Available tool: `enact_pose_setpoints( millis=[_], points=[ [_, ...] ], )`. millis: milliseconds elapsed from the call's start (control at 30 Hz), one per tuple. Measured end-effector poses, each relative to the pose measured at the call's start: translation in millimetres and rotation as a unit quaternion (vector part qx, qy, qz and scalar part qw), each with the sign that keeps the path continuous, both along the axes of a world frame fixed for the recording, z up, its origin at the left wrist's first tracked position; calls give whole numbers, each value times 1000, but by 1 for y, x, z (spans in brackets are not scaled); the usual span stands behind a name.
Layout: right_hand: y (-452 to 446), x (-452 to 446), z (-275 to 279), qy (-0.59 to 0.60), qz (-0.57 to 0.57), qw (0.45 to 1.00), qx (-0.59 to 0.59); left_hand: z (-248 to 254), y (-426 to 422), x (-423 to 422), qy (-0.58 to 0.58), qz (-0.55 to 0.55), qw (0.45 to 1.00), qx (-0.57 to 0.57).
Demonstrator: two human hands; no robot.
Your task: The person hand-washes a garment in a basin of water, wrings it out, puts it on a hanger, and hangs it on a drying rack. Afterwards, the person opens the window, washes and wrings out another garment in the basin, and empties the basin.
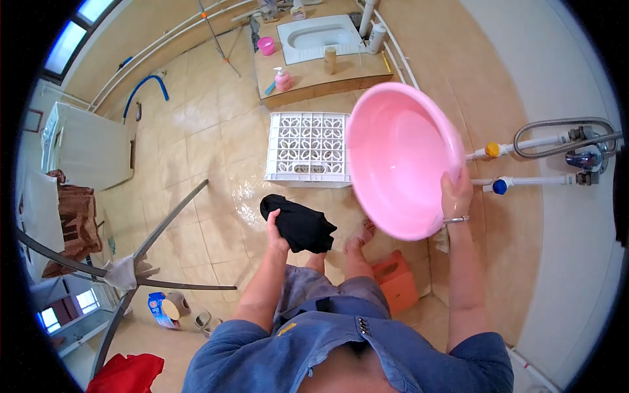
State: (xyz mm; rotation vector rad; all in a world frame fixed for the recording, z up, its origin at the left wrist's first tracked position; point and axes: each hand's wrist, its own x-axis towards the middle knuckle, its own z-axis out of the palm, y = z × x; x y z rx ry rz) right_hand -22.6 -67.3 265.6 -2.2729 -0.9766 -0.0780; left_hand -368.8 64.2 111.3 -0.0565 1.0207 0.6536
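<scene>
My left hand (278,230) is closed around a bunched black cloth (303,224), held above the tiled floor in front of my legs. A large pink basin (400,157) hangs tilted on its side, its inside facing left and towards me. My right hand (455,195) grips the basin's right rim, with the thumb on the inner side and the other fingers hidden behind it. No contents show inside the basin. Just left of the basin stands an upturned white plastic crate (308,145) with a patterned lattice surface.
Behind the crate, a raised tiled step (308,92) holds a squat toilet (321,39), a pink pump bottle (282,79) and a small pink cup (265,45). Taps and pipes (583,157) line the right wall. An orange stool (396,281) stands near my feet; a dark-legged rack (171,219) is left.
</scene>
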Motion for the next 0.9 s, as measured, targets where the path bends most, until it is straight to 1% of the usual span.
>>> enact_pose_setpoints(
  millis=[33, 67, 100, 167, 233, 267, 333, 367, 433, 467, 533, 567, 600, 633, 667, 700, 733, 767, 800, 833, 867, 900],
  points=[
    [-13, 3, -11, 119, -37, 989, 76, -1, 1, -2, 2, -4, 1000, 1],
    [-26, 4, -22, 201, -109, 971, 69, 0, 2, -4, -1, 4, 1000, 9],
    [-39, 4, -35, 280, -179, 941, 60, 0, 4, -5, -4, 13, 1000, 18],
    [-72, -4, -71, 385, -245, 867, 201, -6, 8, -9, 16, 12, 1000, 16],
    [-99, -19, -81, 447, -331, 792, 252, -7, 11, -10, 15, 6, 1000, 9],
    [-115, -24, -92, 450, -332, 790, 253, -4, 11, -10, 19, 4, 1000, 11],
    [-141, -28, -122, 434, -336, 764, 338, 3, 12, -8, 19, -8, 1000, 0],
    [-143, -31, -126, 434, -340, 762, 340, 1, 11, -7, 20, -13, 1000, 1],
    [-146, -37, -134, 457, -424, 678, 389, -6, 11, -3, 36, -25, 999, 6],
    [-146, -37, -140, 453, -429, 676, 393, -2, 9, 1, 35, -33, 999, 6],
    [-147, -31, -160, 461, -455, 632, 427, 10, 5, 11, 35, -58, 998, 9],
    [-156, -27, -179, 452, -463, 628, 432, 8, 3, 15, 33, -71, 997, 6],
    [-169, -20, -204, 486, -452, 642, 385, 6, 2, 16, 22, -75, 997, 15],
    [-181, -12, -216, 518, -438, 653, 338, 4, 0, 17, 10, -77, 997, 23],
    [-192, 2, -214, 511, -446, 650, 343, 3, 0, 18, 12, -91, 996, 19],
    [-199, 19, -207, 441, -460, 743, 203, 4, -2, 20, 9, -101, 995, 17],
    [-203, 39, -200, 360, -459, 811, 54, 6, -3, 22, 4, -110, 994, 12],
    [-201, 55, -187, 269, -441, 850, -100, 10, -5, 25, 0, -117, 993, 8],
    [-179, 61, -140, 181, -435, 882, -27, 17, -8, 29, 17, -117, 993, 8],
    [-181, 88, -130, 165, -375, 910, 57, 17, -10, 32, 15, -121, 992, 7],
    [-167, 105, -107, 195, -395, 891, 112, 17, -12, 35, -34, -138, 990, 17],
    [-151, 117, -77, 121, -355, 923, 86, 17, -15, 37, -84, -154, 984, 27]
  ],
)
